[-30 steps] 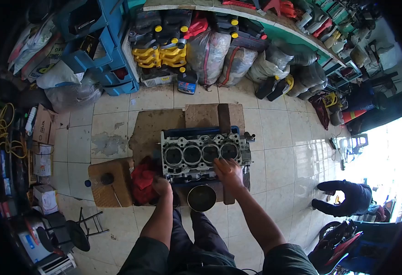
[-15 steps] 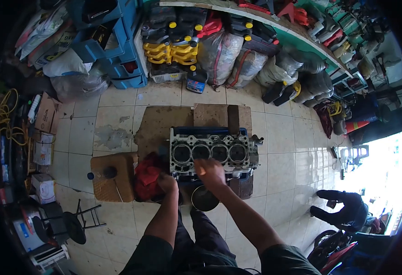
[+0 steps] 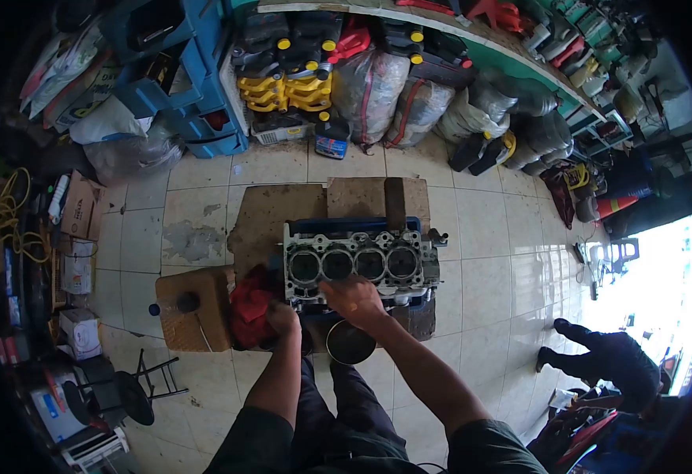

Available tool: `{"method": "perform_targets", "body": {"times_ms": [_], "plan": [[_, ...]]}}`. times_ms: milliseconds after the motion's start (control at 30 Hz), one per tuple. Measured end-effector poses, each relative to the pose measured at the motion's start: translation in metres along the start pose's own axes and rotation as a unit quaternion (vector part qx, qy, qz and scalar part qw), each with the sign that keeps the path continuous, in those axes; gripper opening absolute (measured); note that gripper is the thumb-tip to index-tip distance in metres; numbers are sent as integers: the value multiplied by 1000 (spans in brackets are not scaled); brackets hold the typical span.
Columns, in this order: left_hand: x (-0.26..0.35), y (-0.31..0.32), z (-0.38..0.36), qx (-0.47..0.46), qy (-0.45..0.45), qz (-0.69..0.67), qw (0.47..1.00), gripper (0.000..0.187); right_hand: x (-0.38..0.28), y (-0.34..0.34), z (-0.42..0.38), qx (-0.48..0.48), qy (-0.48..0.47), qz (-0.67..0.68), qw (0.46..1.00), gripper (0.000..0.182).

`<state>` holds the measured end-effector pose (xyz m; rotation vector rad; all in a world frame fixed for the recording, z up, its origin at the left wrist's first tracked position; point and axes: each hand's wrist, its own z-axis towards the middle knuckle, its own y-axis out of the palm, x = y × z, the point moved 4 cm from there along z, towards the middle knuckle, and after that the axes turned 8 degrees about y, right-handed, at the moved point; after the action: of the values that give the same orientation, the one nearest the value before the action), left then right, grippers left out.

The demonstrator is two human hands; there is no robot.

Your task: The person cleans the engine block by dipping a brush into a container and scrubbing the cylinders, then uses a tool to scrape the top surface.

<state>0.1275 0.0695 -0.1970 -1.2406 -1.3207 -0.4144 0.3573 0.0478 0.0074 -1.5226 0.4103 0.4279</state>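
A metal engine block (image 3: 361, 265) with a row of several round bores lies in a blue tray (image 3: 414, 224) on the floor in front of me. Over its near edge, my right hand (image 3: 354, 299) has its fingers together, pointing left toward the first two bores. Anything in those fingers is too small or hidden to name. Beside the block's near left corner, my left hand (image 3: 283, 317) is closed, right against a bunched red rag (image 3: 249, 306). What it grips is hidden from above. A round pan (image 3: 350, 343) is below my right wrist.
Brown cardboard (image 3: 263, 213) lies under the block. A tan pad (image 3: 194, 316) at left carries a dark bottle (image 3: 186, 302) and a thin tool. Black stools (image 3: 134, 396) stand at lower left. Another person (image 3: 618, 359) bends over at right, by a motorcycle. Jugs and sacks (image 3: 369, 91) line the back.
My right hand has shifted left along the block's near edge, and its fingers now point left. My left hand stays by the rag. The other person has moved and bends lower by the motorcycle.
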Motion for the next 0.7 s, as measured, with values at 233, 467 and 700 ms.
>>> {"method": "perform_targets", "body": {"times_ms": [233, 467, 700], "plan": [[-11, 5, 5, 7, 3, -34, 999, 35, 60, -47, -48, 10, 186, -18, 982, 25], [6, -4, -2, 1, 23, 62, 998, 39, 115, -91, -108, 118, 280, -21, 952, 28], [-38, 1, 16, 14, -52, 19, 998, 38, 150, -113, 0, 157, 379, -12, 912, 32]]}}
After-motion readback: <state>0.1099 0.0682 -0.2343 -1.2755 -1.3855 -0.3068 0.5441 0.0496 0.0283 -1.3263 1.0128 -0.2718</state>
